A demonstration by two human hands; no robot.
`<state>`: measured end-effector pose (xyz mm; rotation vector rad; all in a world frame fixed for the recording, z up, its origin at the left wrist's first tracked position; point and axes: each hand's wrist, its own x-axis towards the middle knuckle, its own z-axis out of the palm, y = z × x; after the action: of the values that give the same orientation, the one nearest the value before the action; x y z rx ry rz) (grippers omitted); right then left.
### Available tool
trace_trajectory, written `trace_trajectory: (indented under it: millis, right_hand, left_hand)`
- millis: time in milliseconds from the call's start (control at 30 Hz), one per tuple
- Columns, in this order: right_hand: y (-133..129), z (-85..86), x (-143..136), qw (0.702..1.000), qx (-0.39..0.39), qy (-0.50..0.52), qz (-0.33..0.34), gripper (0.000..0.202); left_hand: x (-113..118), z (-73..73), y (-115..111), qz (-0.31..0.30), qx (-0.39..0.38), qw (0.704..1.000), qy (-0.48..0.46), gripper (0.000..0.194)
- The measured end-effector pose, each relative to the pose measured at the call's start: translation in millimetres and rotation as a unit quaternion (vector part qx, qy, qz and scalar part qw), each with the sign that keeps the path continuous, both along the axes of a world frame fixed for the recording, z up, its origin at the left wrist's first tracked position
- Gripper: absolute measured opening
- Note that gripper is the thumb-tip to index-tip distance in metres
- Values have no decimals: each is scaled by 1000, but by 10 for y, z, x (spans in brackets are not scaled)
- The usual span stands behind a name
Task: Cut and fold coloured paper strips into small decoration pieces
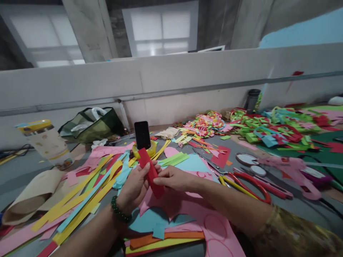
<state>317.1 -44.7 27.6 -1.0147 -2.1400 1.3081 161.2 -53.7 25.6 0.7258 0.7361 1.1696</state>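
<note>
Fingers and thumb of the left hand (136,182) are closed around the upper part of a red strip (151,173), the thumb lying flat on its face; the fingers of the right hand (174,177) are drawn together in a pinch at its side, lower down. The strip is held tilted between the two hands, above the middle of the worktable (96,232), its top end leaning toward an upright phone (142,134) with a roll of yellow tape (151,150) at its foot.

Under the hands I see a pink sheet (198,216) with round outlines drawn on it and jagged cut edges, light blue pieces (144,218) showing beneath. An orange strip (166,239) lies nearer the person. To the left of the hands, long yellow strips (80,200) are spread among blue and pink ones, with a curled brown sheet (34,194) beyond them.

On the right, red-handled scissors (253,184) lie near the right forearm, and a pink glue gun (288,164) sits past them. Farther back are heaped bright paper-like flowers (206,124), green woven pieces (270,125), a yellow-lidded tumbler (48,144) and a green bag (92,125).
</note>
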Motion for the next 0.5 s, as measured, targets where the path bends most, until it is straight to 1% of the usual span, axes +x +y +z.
trace_trajectory:
  millis: [33,67,100,133,167,200,267,333,400,500]
  right_hand:
    - [6,31,22,1000,12,-27,-11,46]
    - [16,67,46,997,33,-48,-42,48]
    - [27,107,68,992,64,-55,-90,50]
    - [40,146,87,984,98,-39,-141,49]
    - [52,181,100,975,126,-2,-184,47]
    - [62,208,105,966,140,49,-210,43]
    - [74,233,97,958,124,144,-216,37]
    - [75,221,74,959,84,186,-197,34]
    - [72,192,52,961,62,191,-190,31]
    - [60,163,36,960,40,201,-191,27]
  left_hand:
    - [-7,3,-6,-2,1,1000,5,15]
    - [-12,8,-18,-10,4,1000,10,13]
    - [-14,13,-35,-24,8,1000,19,12]
    - [-12,17,-56,-46,14,998,29,12]
    - [-7,19,-80,-75,21,996,41,14]
    - [0,18,-107,-108,28,992,54,16]
    - [17,17,-162,-167,30,982,79,21]
    - [32,20,-208,-198,16,975,97,24]
    - [41,30,-237,-205,5,974,100,26]
    - [43,36,-247,-200,11,976,81,30]
